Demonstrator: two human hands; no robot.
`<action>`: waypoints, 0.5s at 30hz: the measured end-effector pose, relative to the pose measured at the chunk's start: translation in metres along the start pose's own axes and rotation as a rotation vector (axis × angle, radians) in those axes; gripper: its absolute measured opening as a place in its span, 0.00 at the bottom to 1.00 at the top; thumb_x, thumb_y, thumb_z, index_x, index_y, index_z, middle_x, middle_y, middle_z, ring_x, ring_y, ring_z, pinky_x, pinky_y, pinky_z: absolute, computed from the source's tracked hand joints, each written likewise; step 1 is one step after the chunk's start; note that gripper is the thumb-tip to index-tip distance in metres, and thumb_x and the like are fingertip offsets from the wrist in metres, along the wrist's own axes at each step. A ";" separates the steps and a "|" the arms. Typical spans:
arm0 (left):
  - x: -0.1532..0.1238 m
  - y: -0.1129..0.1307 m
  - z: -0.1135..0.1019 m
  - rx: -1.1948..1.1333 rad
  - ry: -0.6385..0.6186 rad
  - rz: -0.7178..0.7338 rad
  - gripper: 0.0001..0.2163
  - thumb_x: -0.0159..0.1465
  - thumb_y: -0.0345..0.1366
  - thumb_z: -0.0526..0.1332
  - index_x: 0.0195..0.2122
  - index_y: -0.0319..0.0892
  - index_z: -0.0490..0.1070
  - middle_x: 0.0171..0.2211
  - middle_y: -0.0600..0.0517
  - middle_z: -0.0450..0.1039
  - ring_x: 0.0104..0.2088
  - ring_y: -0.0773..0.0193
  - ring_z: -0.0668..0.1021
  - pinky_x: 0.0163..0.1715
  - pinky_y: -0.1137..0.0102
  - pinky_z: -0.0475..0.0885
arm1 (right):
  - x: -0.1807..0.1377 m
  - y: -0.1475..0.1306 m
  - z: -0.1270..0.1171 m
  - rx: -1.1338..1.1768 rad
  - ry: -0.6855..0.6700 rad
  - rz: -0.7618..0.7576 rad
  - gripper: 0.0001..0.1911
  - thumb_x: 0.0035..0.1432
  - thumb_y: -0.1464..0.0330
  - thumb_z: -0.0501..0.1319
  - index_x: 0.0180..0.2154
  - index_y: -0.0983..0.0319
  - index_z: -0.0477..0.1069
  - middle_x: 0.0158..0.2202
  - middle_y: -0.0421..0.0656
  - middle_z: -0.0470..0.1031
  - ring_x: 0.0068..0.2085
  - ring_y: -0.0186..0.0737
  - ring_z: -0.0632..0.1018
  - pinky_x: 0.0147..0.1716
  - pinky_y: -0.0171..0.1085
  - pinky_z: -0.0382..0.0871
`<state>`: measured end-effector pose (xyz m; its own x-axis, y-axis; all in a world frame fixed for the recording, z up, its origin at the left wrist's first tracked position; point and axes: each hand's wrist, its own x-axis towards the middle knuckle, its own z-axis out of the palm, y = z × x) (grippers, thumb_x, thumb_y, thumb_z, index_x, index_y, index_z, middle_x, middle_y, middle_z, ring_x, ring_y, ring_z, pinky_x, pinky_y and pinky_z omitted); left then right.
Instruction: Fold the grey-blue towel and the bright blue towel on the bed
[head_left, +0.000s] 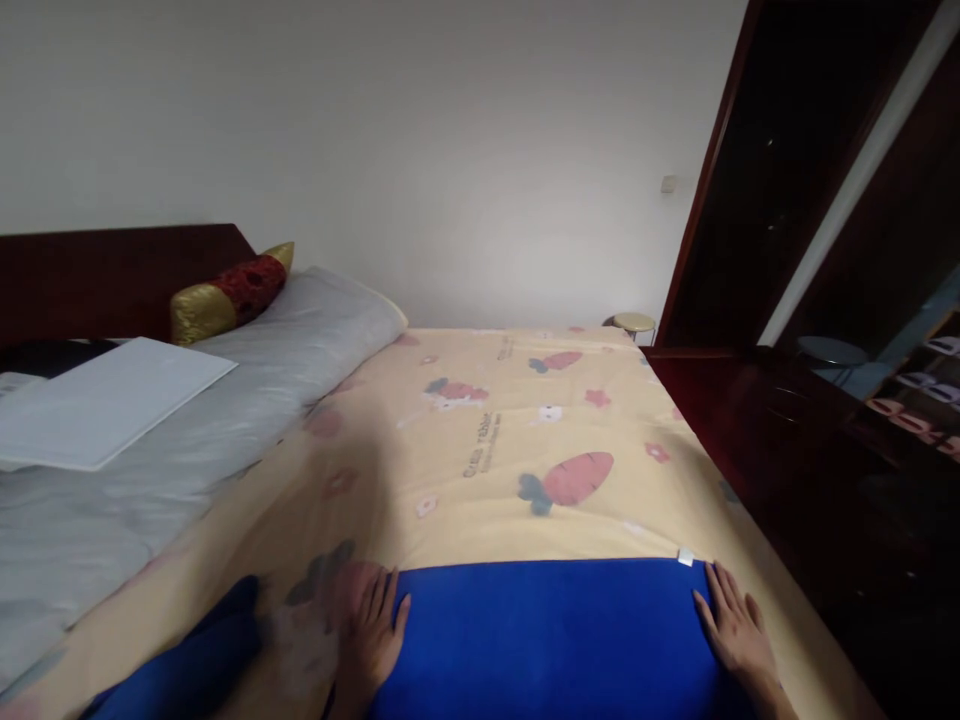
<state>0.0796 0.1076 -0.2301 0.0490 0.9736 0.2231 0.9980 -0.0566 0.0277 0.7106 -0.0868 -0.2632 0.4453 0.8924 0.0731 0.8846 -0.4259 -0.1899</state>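
Observation:
A plain blue cloth [551,635] lies flat on the yellow patterned bed sheet [495,520], its straight far edge running across the bed. My left hand [379,630] rests at the cloth's far left corner, fingers stretched out and slightly apart. At the far right corner lies my right hand [733,620], also flat with its fingers extended. A small white tag [685,557] sticks out of the cloth's edge just left of my right fingers. Left of my left hand is another blue piece of fabric [195,650], blurred and partly cut off by the frame.
A grey quilt [300,340] is bunched along the left side, with a white board-like item [112,400] on it. A red and gold pillow [232,295] leans by the dark headboard [120,270]. Stools and a shoe rack [919,410] stand on the right.

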 end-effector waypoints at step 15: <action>-0.106 0.244 -0.024 -0.275 -0.146 0.477 0.26 0.68 0.40 0.44 0.66 0.55 0.36 0.67 0.55 0.48 0.65 0.60 0.59 0.62 0.55 0.61 | -0.075 -0.225 0.022 0.240 0.007 -0.467 0.30 0.66 0.51 0.44 0.65 0.51 0.52 0.66 0.41 0.52 0.65 0.50 0.58 0.62 0.54 0.58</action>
<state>0.3171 -0.0143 -0.2233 0.5160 0.8457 0.1361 0.8182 -0.5337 0.2139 0.4750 -0.0543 -0.2470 0.0127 0.9776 0.2099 0.9328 0.0640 -0.3547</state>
